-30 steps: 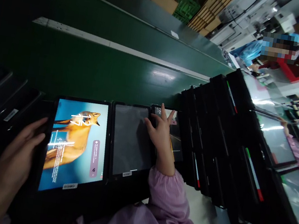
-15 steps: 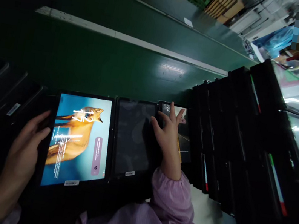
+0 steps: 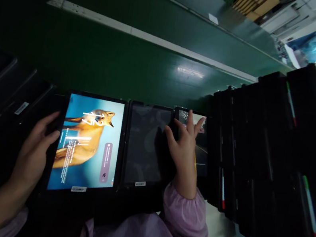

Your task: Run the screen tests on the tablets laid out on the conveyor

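A lit tablet (image 3: 86, 151) showing a fox picture lies on the left of a row of three. My left hand (image 3: 34, 148) is at its left edge, thumb and forefinger apart, the thumb tip at the rim; its other fingers are mostly hidden. Beside that lies a tablet with a dark screen (image 3: 143, 148) and a small barcode label. My right hand (image 3: 185, 143) is spread over the third tablet (image 3: 204, 152), which is lit, and covers part of its screen. Whether the fingertips touch the glass I cannot tell.
Black stacked trays or cases (image 3: 249, 150) with coloured strips rise close on the right. More dark tablet-like slabs (image 3: 13, 94) stand at the left. Beyond the row runs a green bench surface (image 3: 125, 60) with a pale rail (image 3: 153, 39). A partly visible person is at the upper right.
The view has shifted slightly, so the tablets and both hands appear a little further right. Both hands keep nearly the same places at the tablets.
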`<state>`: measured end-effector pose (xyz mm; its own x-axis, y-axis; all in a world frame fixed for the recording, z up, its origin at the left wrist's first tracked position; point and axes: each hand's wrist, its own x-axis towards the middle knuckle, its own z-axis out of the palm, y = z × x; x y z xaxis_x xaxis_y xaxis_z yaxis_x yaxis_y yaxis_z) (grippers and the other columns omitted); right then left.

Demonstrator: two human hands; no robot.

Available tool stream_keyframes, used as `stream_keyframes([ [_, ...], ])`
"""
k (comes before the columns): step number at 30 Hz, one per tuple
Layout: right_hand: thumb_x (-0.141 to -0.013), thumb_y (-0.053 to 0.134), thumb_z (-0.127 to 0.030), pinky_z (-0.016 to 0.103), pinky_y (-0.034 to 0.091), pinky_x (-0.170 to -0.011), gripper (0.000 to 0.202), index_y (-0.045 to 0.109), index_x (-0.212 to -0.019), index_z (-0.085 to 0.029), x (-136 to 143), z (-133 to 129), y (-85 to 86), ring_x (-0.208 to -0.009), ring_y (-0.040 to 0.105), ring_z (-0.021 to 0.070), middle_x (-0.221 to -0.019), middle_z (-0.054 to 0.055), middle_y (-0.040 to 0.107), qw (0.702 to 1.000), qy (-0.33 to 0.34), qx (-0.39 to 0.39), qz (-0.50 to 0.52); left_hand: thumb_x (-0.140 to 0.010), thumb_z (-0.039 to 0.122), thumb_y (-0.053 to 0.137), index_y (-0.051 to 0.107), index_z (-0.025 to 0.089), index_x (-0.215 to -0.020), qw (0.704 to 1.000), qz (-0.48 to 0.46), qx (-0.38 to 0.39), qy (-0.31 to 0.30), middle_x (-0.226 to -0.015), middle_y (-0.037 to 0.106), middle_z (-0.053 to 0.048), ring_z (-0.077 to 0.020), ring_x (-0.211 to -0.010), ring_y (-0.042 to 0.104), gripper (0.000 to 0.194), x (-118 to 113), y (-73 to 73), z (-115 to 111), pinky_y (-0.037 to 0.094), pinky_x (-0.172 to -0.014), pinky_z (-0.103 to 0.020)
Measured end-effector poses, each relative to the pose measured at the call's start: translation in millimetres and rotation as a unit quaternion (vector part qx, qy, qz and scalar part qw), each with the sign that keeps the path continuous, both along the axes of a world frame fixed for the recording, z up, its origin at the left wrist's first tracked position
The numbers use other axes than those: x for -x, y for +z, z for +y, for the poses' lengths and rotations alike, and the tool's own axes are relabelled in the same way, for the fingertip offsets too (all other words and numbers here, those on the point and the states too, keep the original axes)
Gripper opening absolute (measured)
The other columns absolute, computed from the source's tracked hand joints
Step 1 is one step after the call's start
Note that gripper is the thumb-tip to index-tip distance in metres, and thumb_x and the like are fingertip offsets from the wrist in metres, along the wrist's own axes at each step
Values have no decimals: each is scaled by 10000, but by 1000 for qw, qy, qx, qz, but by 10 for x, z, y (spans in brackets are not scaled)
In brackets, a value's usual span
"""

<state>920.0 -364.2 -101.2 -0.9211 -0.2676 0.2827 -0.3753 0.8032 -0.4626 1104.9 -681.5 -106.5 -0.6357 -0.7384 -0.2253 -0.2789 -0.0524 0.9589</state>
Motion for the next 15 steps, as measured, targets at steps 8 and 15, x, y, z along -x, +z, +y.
stream_keyframes([
  [8,-1013,590,-220,628,440,-1197,226,792,-1114,-206,-392,199,173,-1568,343,382,-1558,96,570,989,32,62,131,-812,278,766,759,359,-1276,999,40,-17,2,-1451,639,75,-283,-1526,396,471,-8,-6,-7,157,-1347,-468],
  [15,-977,583,-102,576,518,-1114,256,792,-1089,-201,-826,440,3,-1412,571,365,-1249,79,760,965,11,109,239,-766,134,665,788,340,-1209,995,95,-4,-3,-1376,680,115,-219,-1492,452,504,59,2,6,183,-1345,-380],
])
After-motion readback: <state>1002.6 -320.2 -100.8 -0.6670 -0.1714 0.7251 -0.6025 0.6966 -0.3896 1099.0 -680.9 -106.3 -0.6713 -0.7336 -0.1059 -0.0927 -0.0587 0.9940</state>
